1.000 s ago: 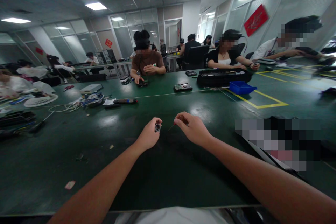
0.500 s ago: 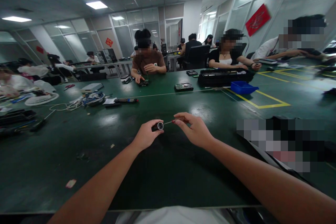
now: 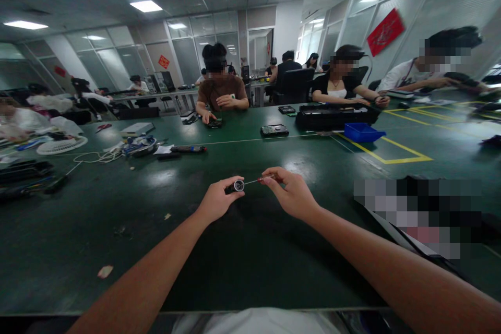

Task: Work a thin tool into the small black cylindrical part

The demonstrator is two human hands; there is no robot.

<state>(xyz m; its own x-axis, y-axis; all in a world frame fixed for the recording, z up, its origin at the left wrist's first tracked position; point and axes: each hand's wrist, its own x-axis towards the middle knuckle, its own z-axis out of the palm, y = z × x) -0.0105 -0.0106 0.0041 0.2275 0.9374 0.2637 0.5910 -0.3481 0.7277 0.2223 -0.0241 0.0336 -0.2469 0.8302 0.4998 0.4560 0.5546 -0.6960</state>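
Observation:
My left hand point(image 3: 217, 199) is closed around a small dark cylinder point(image 3: 238, 186) whose round, silvery open end faces me. In my right hand point(image 3: 291, 192), thumb and fingers pinch the reddish handle of a thin screwdriver point(image 3: 260, 180). Its metal shaft points left, and the tip is at the cylinder's rim; whether it touches inside I cannot tell. Both hands are held above the green tabletop point(image 3: 235, 261), near its middle.
Beyond my hands lie a hard drive point(image 3: 274, 130), a blue scoop-like tray point(image 3: 362, 132) and a long black device point(image 3: 336, 116). To the left are a bundle of cables point(image 3: 139, 146) and a pen-like tool point(image 3: 188, 149). Co-workers sit across the table.
The cylinder's open end has turned slightly more toward me, and the screwdriver has shifted very little. Both hands stay in nearly the same place.

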